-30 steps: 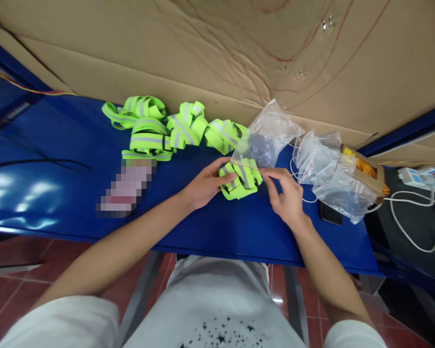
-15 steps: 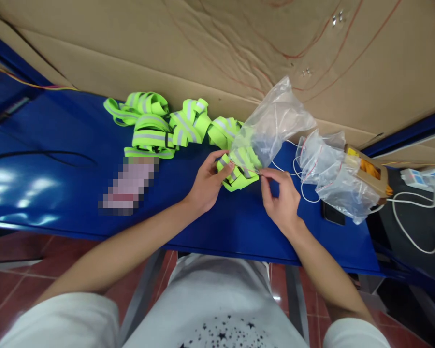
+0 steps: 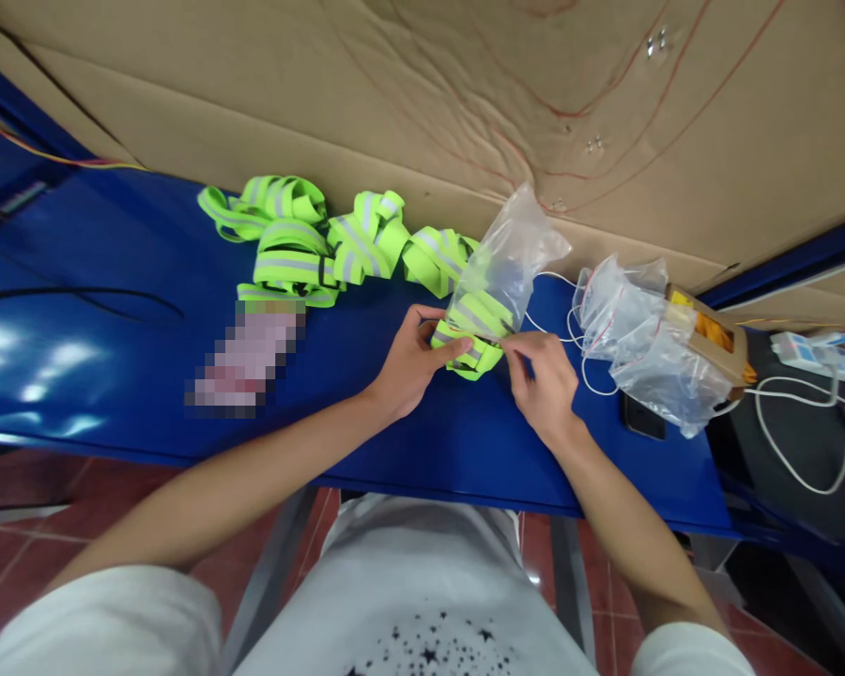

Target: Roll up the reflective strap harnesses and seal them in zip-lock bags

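A folded neon-yellow reflective strap (image 3: 484, 308) with grey stripes sits partly inside a clear plastic bag (image 3: 511, 246), its near end sticking out of the bag's mouth. My left hand (image 3: 415, 361) is closed on the strap and the bag's edge from the left, thumb lying across the front. On the other side my right hand (image 3: 544, 380) pinches the bag's rim between thumb and fingers. Just behind the left hand lies another rolled reflective strap (image 3: 433, 258), close to the bag.
More reflective straps (image 3: 292, 253) lie along the cardboard wall (image 3: 253, 122). A pixelated pinkish item (image 3: 253, 361) is left of my hands. To the right are a pile of clear bags (image 3: 634, 329), a cardboard box (image 3: 718, 333), a dark phone (image 3: 643, 416) and white cables (image 3: 781, 441).
More of the strap is now covered by the bag. The bag has come lower and nearer to me, and my left thumb has slid right across the strap.
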Available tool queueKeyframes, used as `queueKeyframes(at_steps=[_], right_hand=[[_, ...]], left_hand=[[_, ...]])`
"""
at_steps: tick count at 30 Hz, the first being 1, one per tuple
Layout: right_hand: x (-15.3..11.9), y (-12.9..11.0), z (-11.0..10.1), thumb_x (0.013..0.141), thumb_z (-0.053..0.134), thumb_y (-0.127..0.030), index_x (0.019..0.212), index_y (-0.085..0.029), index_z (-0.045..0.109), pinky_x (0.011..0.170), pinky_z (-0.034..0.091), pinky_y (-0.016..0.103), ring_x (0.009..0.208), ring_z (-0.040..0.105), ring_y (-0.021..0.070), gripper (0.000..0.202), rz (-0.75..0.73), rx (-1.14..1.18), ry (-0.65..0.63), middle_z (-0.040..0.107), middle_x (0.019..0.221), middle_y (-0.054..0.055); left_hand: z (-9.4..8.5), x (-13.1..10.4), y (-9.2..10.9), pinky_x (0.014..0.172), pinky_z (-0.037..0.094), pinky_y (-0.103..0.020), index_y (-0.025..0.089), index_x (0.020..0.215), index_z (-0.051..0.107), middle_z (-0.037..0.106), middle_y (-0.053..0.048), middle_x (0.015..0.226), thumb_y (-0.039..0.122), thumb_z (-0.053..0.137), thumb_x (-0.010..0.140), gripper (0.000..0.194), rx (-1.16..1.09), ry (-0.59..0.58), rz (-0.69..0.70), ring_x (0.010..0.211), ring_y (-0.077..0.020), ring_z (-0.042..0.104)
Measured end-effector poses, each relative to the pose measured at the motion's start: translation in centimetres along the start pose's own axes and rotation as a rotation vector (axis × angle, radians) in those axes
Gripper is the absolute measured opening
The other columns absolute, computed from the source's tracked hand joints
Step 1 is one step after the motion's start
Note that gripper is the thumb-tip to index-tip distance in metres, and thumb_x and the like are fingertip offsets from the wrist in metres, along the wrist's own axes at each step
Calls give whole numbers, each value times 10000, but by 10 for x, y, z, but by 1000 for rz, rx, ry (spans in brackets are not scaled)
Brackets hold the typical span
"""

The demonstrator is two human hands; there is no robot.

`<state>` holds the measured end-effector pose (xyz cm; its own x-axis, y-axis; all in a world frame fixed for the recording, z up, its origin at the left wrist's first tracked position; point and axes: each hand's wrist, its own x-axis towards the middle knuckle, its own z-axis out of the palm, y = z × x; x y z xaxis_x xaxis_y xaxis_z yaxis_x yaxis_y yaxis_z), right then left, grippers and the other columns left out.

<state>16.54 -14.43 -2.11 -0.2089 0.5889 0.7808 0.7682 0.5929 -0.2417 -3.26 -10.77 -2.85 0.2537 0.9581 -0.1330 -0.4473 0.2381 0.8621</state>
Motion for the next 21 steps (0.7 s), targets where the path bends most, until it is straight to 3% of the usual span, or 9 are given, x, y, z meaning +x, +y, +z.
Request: queueKeyframes(at_steps=[3, 6, 8, 10, 13, 16, 18, 21], right_hand=[[-2, -2, -1, 1005, 578, -80, 1247, -283, 693, 898, 622, 450, 1036, 758, 245, 336, -157, -43, -96, 793, 1109, 65], [-2, -10, 2, 1025, 558, -119, 1226, -295, 722, 941, 620, 451, 1078, 759, 246, 313, -165, 41, -166, 795, 1141, 62], [-1, -15, 5, 1025, 588, -143, 1171, -284, 718, 940, 621, 416, 1043, 758, 220, 242, -26, 176, -142, 794, 1087, 55], [0, -15, 10, 1014, 661, -239, 1130, -265, 685, 917, 622, 378, 981, 747, 192, 122, 247, 308, -32, 771, 1044, 51], [0, -13, 20, 930, 750, -545, 1199, -250, 612, 879, 638, 349, 1002, 742, 191, 422, 616, 562, 28, 743, 1150, 83], [-1, -18, 29, 865, 725, -720, 1298, -233, 582, 989, 630, 390, 1171, 731, 239, 668, 758, 801, -139, 727, 1312, 132], [-1, -23, 31, 877, 714, -713, 1300, -220, 609, 1079, 591, 419, 1238, 710, 259, 658, 818, 830, -178, 730, 1336, 135], [0, -24, 29, 860, 751, -685, 1316, -219, 636, 1089, 581, 423, 1238, 709, 273, 662, 871, 808, -169, 740, 1333, 122]], left_hand=[[-2, 2, 0, 774, 550, -265, 218, 1045, 547, 689, 18, 1000, 352, 995, 642, 617, -11, 29, -9, 867, -126, 665], [-4, 5, 3, 711, 521, -238, 231, 1038, 539, 684, 36, 948, 324, 984, 642, 603, -33, 60, -6, 816, -114, 650], [-5, 7, 6, 687, 511, -233, 241, 1032, 526, 682, 43, 937, 310, 976, 644, 598, -63, 84, -14, 804, -115, 648], [-6, 9, 11, 711, 529, -245, 246, 1027, 508, 695, 37, 974, 316, 971, 656, 597, -110, 99, -12, 848, -128, 667], [-2, 8, 13, 777, 557, -272, 251, 1026, 479, 703, 32, 1031, 347, 971, 682, 608, -160, 66, 9, 920, -141, 686], [5, 4, 4, 804, 549, -271, 250, 1024, 473, 675, 36, 1016, 388, 979, 688, 623, -87, -3, 67, 921, -133, 665], [7, 1, -4, 832, 534, -267, 240, 998, 475, 636, 33, 991, 420, 976, 697, 612, 16, -6, 160, 931, -128, 638], [5, 0, -8, 894, 516, -276, 228, 966, 473, 617, 22, 1026, 436, 976, 700, 605, 96, -20, 227, 997, -136, 628]])
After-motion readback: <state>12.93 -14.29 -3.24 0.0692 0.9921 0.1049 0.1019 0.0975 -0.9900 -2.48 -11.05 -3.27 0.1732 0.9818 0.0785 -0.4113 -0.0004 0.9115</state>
